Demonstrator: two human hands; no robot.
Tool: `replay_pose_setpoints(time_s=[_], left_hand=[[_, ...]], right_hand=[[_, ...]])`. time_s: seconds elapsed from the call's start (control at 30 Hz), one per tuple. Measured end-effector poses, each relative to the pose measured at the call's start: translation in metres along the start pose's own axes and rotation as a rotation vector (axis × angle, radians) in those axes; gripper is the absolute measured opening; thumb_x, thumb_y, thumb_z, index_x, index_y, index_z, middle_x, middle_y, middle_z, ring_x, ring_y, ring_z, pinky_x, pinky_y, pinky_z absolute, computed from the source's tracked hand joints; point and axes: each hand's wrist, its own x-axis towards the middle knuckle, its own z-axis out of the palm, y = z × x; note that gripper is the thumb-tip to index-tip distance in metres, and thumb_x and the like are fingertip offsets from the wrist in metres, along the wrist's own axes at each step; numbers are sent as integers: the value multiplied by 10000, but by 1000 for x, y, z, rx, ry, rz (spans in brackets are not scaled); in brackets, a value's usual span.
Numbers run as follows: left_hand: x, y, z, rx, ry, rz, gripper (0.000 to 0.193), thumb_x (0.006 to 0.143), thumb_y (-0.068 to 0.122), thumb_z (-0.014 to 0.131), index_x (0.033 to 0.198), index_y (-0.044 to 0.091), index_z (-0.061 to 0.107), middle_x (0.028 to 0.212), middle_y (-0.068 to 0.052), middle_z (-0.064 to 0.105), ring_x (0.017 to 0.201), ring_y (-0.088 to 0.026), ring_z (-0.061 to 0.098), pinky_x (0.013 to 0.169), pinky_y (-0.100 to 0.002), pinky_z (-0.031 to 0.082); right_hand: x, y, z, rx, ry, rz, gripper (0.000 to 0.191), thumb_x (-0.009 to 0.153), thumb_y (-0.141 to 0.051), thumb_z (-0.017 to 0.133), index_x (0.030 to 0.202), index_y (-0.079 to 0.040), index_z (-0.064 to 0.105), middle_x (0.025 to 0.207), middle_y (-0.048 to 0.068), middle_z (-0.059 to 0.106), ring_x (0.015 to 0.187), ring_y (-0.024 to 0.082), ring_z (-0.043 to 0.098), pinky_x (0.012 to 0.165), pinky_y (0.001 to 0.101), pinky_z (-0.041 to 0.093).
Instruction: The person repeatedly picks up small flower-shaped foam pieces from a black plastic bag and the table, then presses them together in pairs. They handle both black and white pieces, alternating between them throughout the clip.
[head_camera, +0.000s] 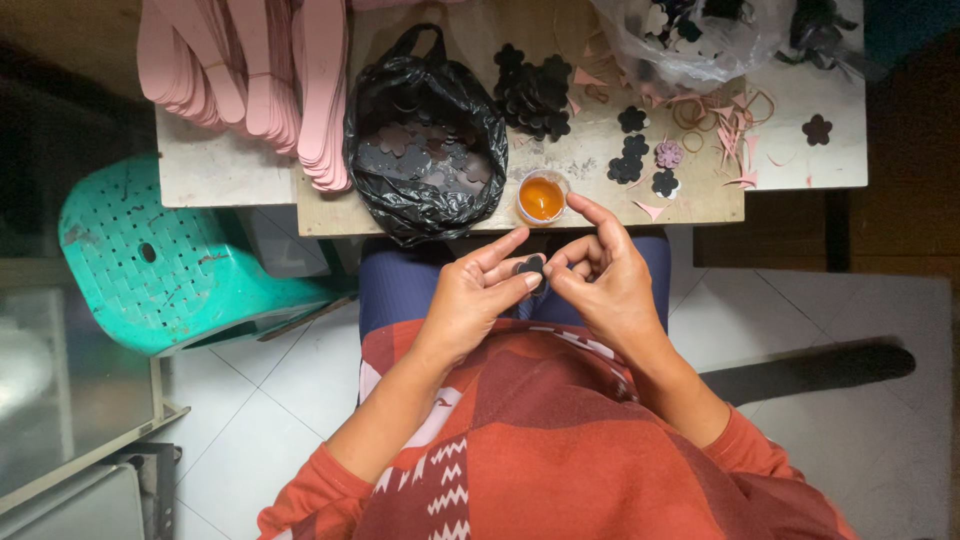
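My left hand and my right hand meet over my lap, just below the table edge. Between their fingertips they pinch a small black flower-shaped cutout. Both hands grip it, thumbs and forefingers touching it from either side. A small round cup of orange liquid stands on the wooden board right above my hands. A pile of black flower cutouts lies further back on the board.
A black plastic bag holding dark cutouts sits left of the cup. Stacked pink foam strips lie at the back left, a clear bag at the back right, pink scraps nearby. A teal plastic stool stands left.
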Motion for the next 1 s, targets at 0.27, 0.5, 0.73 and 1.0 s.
replay_pose_setpoints(time_s=[0.27, 0.5, 0.73, 1.0], left_hand=[[2, -6, -3, 26, 16, -13, 641, 912, -21, 672, 1520, 13, 473, 1265, -126, 706, 1021, -101, 676, 872, -250, 588], [1, -3, -3, 49, 30, -40, 641, 918, -2, 664, 1528, 38, 469, 1270, -111, 709, 998, -91, 677, 857, -239, 586], [0, -9, -4, 39, 38, -27, 647, 928, 15, 669, 1538, 35, 456, 1262, -118, 713, 990, -96, 682, 847, -238, 580], [2, -17, -6, 39, 21, 93, 706, 920, -22, 664, 1570, 51, 397, 1380, -163, 638, 1082, -120, 655, 865, -249, 579]], right_hand=[[-1, -2, 0, -33, -3, 6, 760, 853, 57, 692, 1552, -21, 406, 891, 20, 671, 731, 12, 558, 641, 157, 437], [-1, -5, 1, -94, -1, 12, 748, 840, 39, 703, 1535, -34, 436, 880, 12, 688, 713, 1, 533, 630, 156, 425], [-1, 5, -6, -33, 0, -3, 744, 870, 32, 718, 1545, -11, 409, 910, 15, 685, 768, 15, 568, 673, 163, 446], [2, 16, -16, 112, -22, 60, 722, 914, -5, 712, 1561, -4, 393, 931, 21, 685, 819, 48, 611, 724, 205, 505]])
